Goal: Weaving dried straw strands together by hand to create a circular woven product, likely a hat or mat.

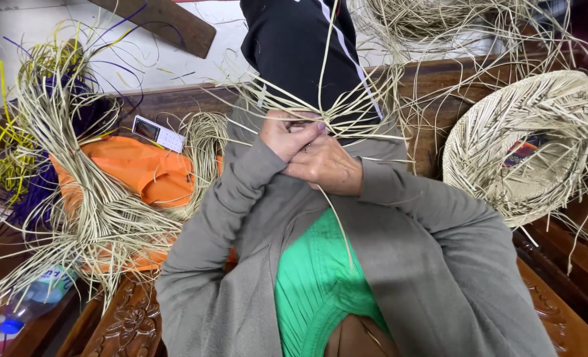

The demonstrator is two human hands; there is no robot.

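Straw strands (320,109) are being plaited mid-weave, pinched tight in both grips: left hand (291,135) and right hand (324,165) are pressed together over a dark form (294,46). Next crossing probably needs one strand freed without slack.

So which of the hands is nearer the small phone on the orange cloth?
Left. The left hand is closer to the phone; the right hand sits beyond it, farther right.

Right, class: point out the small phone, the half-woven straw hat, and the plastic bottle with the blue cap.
phone (158,133): head view, on its keypad.
straw hat (505,125): head view, on its woven brim.
plastic bottle (39,293): head view, on its clear body.
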